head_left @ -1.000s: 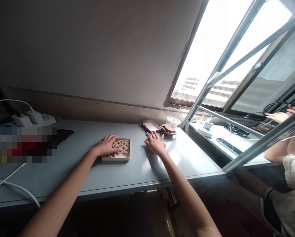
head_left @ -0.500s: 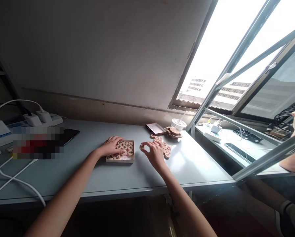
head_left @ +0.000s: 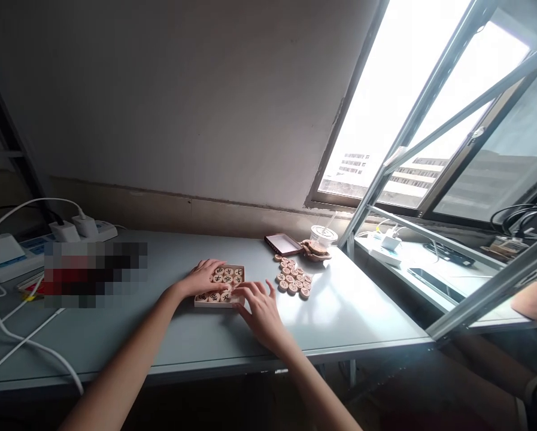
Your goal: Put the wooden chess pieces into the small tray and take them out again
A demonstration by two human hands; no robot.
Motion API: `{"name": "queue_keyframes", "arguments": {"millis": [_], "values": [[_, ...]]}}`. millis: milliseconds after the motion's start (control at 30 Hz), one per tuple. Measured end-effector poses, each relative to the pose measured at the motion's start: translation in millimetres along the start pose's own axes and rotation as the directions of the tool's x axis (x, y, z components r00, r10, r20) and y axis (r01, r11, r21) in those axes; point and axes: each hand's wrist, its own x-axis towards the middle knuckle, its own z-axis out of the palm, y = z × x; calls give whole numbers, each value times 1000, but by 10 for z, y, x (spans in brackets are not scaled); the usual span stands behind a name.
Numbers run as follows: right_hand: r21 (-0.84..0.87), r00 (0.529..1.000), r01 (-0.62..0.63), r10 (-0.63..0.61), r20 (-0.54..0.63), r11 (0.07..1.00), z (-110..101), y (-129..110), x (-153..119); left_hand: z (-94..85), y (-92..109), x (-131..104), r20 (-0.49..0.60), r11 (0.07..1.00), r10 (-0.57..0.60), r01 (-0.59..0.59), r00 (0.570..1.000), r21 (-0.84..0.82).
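Note:
A shallow open box (head_left: 217,304) holds several round wooden xiangqi pieces (head_left: 227,279) with dark characters. My left hand (head_left: 202,280) grips the box's left side, its fingers over the rear edge and its thumb reaching in above the front row. My right hand (head_left: 260,308) is at the box's front right corner. Its index finger and thumb are closed about the right edge of a xiangqi piece (head_left: 225,296) in the front row; the fingertips' exact contact is partly hidden. Several more loose pieces (head_left: 294,278) with red-brown characters lie on the table to the right.
Behind the loose pieces lie a dark-edged box lid (head_left: 284,244) and a lidded plastic cup (head_left: 324,236) in a brown wrapping. Power strips (head_left: 104,230) and white cables (head_left: 44,332) fill the left. A metal post (head_left: 369,200) stands at the table's right end; a person's arm (head_left: 535,299) is beyond.
My right hand has moved left from beside the loose pieces to the box, bringing a xiangqi piece. A formerly bare spot in the front row now shows a piece. The left hand stays put.

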Motion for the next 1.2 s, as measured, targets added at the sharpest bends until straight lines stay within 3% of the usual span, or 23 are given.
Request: {"name": "queue_keyframes", "arguments": {"millis": [133, 267, 367, 500, 633, 833, 933, 1100, 1200], "values": [[-36, 998, 56, -56, -10, 998, 79, -76, -60, 23, -33, 17, -13, 1000, 5, -5, 1000, -14], [-46, 999, 32, -34, -43, 998, 11, -84, -68, 48, -81, 41, -16, 1000, 16, -16, 1000, 3], [-124, 988, -108, 93, -127, 986, -124, 152, -89, 46, -84, 47, -28, 999, 19, -18, 999, 35], [-270, 945, -316, 277, -175, 909, -249, 674, -138, 16, -41, 28, 7, 998, -13, 12, 1000, 66], [-348, 959, -280, 275, -66, 895, -220, 925, -148, 16, -54, 32, 40, 998, -20, 18, 999, 55], [-295, 989, -146, 147, -16, 944, -159, 632, -162, 74, -173, 74, 7, 999, 26, -26, 1000, 23], [-218, 989, -145, 140, -36, 965, -206, 468, -170, 71, -181, 71, 10, 999, 32, -32, 999, 16], [80, 972, -197, 205, -113, 977, -243, 227, -42, 68, -183, 79, 4, 999, 38, -38, 999, 10], [81, 978, -153, 163, -131, 985, -157, 71, 60, 74, -181, 81, -12, 999, 53, -53, 999, 5]]}}
